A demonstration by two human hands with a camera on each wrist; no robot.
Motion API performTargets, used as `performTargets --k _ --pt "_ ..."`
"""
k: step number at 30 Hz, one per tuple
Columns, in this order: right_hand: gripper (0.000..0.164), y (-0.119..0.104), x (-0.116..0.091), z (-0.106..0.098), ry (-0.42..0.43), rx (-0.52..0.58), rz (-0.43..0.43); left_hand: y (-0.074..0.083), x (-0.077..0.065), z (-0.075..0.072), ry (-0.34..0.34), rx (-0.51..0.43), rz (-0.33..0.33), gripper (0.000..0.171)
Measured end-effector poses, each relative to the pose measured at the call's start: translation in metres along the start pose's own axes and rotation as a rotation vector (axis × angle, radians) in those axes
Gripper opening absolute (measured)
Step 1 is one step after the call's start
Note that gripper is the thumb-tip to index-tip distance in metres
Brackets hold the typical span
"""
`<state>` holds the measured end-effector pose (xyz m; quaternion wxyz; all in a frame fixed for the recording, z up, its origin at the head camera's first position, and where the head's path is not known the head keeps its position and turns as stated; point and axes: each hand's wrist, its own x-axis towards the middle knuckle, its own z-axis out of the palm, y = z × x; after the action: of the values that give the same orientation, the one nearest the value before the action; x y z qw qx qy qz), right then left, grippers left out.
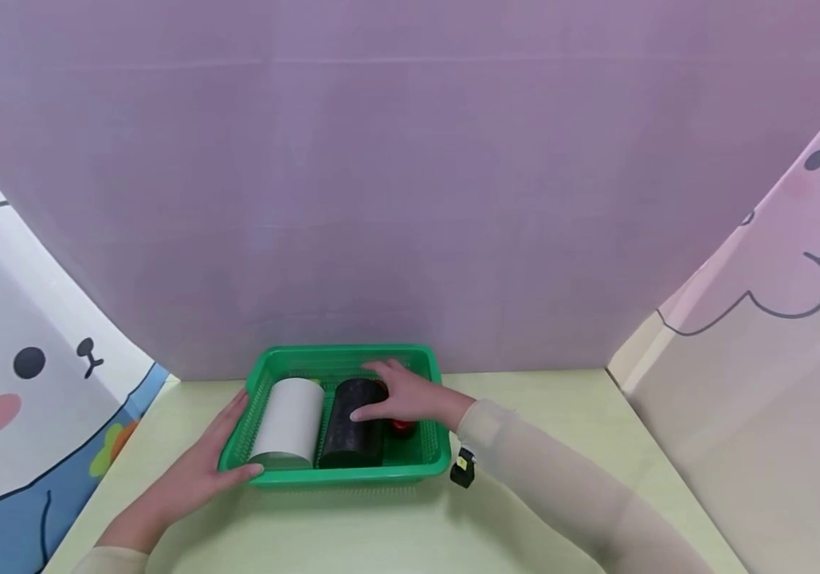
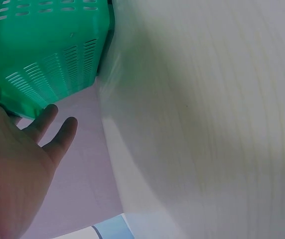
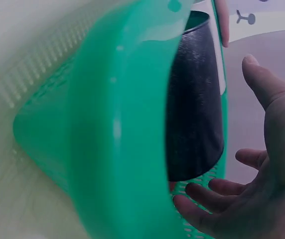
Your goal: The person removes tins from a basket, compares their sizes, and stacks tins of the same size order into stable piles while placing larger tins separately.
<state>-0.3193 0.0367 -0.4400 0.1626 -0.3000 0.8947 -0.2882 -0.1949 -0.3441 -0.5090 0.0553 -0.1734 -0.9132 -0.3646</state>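
A green plastic basket (image 1: 348,477) stands on the table with a white cylinder (image 1: 291,418) and a black cylinder (image 1: 352,438) lying side by side in it. Something red (image 1: 402,428) shows to the right of the black one, partly hidden under my right hand. My left hand (image 1: 198,470) is at the basket's front left corner, its thumb on the front rim and its straight fingers along the left side. Over the basket's right half, my right hand (image 1: 406,395) is spread with thumb and fingers apart. The right wrist view shows that hand near the black cylinder, holding nothing.
The pale table (image 1: 546,446) extends to both sides and in front of the basket. A purple backdrop (image 1: 417,199) rises close behind it. Printed cloth panels stand at the left (image 1: 15,319) and right (image 1: 775,359).
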Motion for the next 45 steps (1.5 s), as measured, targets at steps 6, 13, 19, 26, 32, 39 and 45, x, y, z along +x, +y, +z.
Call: performTargets --k 6,13,19,26,32,39,45 --pt "0.109 -0.002 0.005 0.006 -0.042 -0.029 0.034 0.001 0.001 0.000 0.002 -0.012 -0.002 0.115" --pt "0.110 -0.011 0.008 0.012 -0.072 -0.021 0.075 -0.003 0.001 0.003 0.000 -0.010 -0.007 0.116" --pt "0.113 -0.015 0.011 0.013 -0.080 0.002 0.082 -0.003 0.002 0.004 0.005 -0.013 -0.003 0.116" --pt "0.111 -0.020 0.014 0.017 -0.085 0.093 0.071 -0.003 0.003 0.006 0.010 -0.022 0.002 0.115" --pt "0.109 -0.027 0.010 0.020 -0.083 0.163 0.077 -0.004 0.003 0.005 0.013 -0.015 0.000 0.115" --pt "0.111 -0.031 0.004 0.024 -0.023 0.268 0.126 -0.005 0.003 0.006 0.012 -0.017 -0.004 0.115" --pt "0.117 -0.036 0.002 0.028 0.039 0.255 0.085 -0.004 0.003 0.005 0.011 -0.015 -0.009 0.115"
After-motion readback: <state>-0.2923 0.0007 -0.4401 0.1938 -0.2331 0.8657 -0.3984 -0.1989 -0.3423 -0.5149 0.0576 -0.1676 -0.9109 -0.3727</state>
